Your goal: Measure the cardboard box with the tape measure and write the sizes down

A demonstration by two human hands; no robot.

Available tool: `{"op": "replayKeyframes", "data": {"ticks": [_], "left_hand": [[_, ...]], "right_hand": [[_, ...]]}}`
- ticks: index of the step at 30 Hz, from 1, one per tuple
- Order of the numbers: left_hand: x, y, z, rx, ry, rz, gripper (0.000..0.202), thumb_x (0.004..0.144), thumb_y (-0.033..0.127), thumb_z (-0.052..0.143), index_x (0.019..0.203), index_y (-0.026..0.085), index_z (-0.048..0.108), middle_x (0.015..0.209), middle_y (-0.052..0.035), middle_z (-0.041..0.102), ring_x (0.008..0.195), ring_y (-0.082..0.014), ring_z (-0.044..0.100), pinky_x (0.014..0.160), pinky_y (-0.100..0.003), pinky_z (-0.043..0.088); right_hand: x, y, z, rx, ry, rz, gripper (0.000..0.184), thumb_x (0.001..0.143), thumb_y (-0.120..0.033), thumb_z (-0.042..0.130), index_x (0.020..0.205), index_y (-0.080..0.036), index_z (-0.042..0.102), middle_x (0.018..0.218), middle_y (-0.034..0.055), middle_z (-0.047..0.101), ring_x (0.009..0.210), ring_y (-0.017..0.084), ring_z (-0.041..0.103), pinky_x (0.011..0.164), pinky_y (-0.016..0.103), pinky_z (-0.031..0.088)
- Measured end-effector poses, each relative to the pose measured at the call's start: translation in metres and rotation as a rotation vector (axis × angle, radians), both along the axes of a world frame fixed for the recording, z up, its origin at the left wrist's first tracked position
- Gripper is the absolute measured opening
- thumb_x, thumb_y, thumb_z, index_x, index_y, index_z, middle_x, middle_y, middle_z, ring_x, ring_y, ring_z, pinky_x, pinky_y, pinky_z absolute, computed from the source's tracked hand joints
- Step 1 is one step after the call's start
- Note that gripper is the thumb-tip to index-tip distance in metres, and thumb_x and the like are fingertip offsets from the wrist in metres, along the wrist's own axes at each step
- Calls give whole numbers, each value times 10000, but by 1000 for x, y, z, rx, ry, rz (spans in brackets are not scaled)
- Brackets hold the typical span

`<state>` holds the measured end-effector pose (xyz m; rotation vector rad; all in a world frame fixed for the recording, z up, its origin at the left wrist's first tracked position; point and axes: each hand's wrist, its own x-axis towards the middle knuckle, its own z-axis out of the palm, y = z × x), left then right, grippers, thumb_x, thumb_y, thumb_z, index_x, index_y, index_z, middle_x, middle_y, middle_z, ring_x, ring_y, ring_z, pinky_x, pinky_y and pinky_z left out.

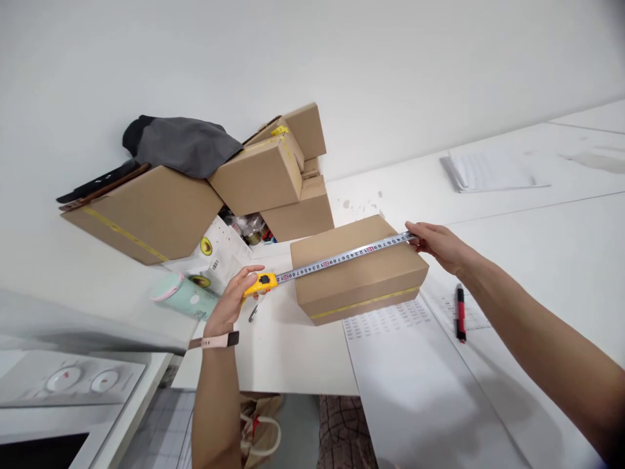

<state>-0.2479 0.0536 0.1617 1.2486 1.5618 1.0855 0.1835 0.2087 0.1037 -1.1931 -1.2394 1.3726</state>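
A cardboard box [361, 273] with a yellow tape line along its lower side rests on the white table, partly over a printed sheet [385, 322]. Across its top stretches the blade of a tape measure [261, 283]. My left hand [234, 296] grips the yellow case, just off the box's left end. At the other end, my right hand [437, 244] pinches the tip of the blade by the box's far right edge. The fingertips of the right hand partly hide the blade's end.
Stacked cardboard boxes [263, 172] stand against the wall, with a dark grey cloth [188, 143] on top. A mint-green bottle [185, 296] is left of my left hand. A red and black marker [460, 312], a pen [254, 311] and a paper stack [493, 170] lie on the table [297, 358].
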Motion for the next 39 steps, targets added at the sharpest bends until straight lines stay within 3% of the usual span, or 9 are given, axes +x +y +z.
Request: {"op": "replayKeyframes", "data": {"ticks": [5,9,18,23,29,34,39], "left_hand": [[-7,16,4,-26,30,-31,548,834,604,684,1176,177,654,994,-47,718,785,-198,667,616,-257,425],[1,18,3,-19,24,-65,538,836,596,677,1165,172,648,968,-57,731,755,-197,667,594,-259,424],[8,22,3,-35,35,-98,479,845,581,663,1126,193,676,927,-65,736,678,-186,677,546,-261,388],[5,24,2,-39,26,-112,455,847,560,642,1121,199,683,949,-56,744,649,-184,676,538,-266,405],[5,27,0,-50,28,-104,499,837,575,621,1139,182,679,991,-65,746,593,-157,662,468,-244,335],[7,29,-3,-57,40,-98,524,823,601,622,1126,177,680,981,-64,742,600,-155,659,468,-237,346],[12,25,7,-42,64,-74,517,832,589,635,1120,162,674,920,-67,741,592,-155,639,490,-241,359]], "right_hand": [[-14,0,4,-27,-137,-55,484,752,-642,754,642,-215,553,661,8,522,653,154,489,616,314,436],[-22,-7,9,-4,-278,-45,501,742,-667,750,669,-224,529,704,6,554,697,166,511,599,298,411],[-28,-10,0,-51,-326,18,515,742,-731,729,741,-223,647,834,49,647,800,220,586,643,340,465],[-26,-7,-2,-49,-353,15,568,700,-771,738,734,-210,657,797,53,650,770,220,590,644,357,479],[-26,-7,0,-29,-416,19,581,719,-795,704,727,-216,657,784,62,664,743,222,594,632,355,471],[-24,-6,8,63,-688,54,604,802,-812,594,634,-232,566,699,75,650,659,230,567,606,376,407],[-29,-6,23,108,-889,61,500,911,-642,540,607,-249,493,665,63,622,653,234,548,638,382,380]]}}
